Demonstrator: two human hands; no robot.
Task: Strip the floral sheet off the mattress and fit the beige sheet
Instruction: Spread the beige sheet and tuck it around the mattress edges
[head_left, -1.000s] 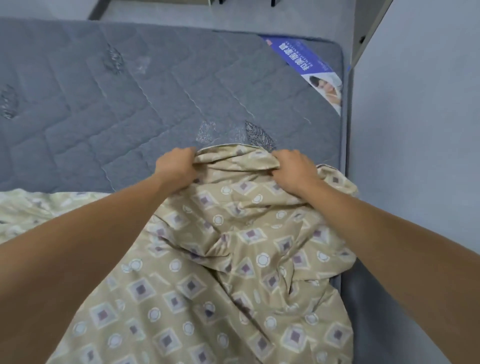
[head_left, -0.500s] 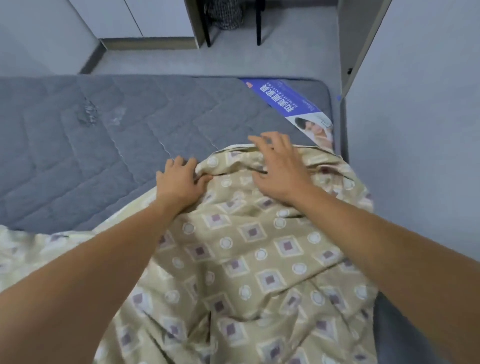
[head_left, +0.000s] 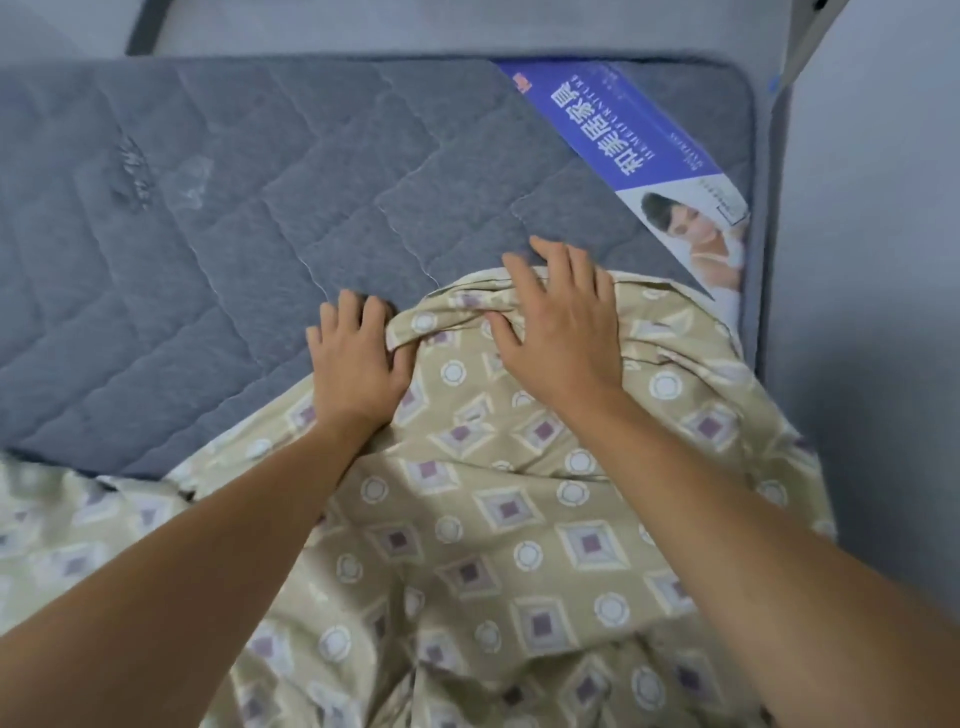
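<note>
So both hands are down on the beige sheet (head_left: 519, 519), the one with the little squares and circles printed on it, and it's covering the near right part of the grey quilted mattress (head_left: 260, 218) while the whole far and left side of the mattress is bare. The left hand (head_left: 358, 358) sits right at the sheet's leading edge with its thumb tucked into a fold of the fabric, fingers reaching forward onto the bare mattress top, so it looks like a loose pinch on that edge rather than a proper fist. The right hand (head_left: 561, 332) is spread out flat, palm down, fingers splayed, pressing on the top edge of the sheet with the fingertips just over the edge and touching the grey quilting; not gripping anything as far as I can see. The sheet is pretty rumpled, with big creases running down toward the bottom of the view and a loose bit spilling off to the lower left past the mattress edge. On the far right corner of the mattress there's a blue and white label (head_left: 649, 156) lying diagonally, and the sheet's right edge comes up just beside its lower end. A pale wall (head_left: 883, 312) runs along the right side of the mattress
</note>
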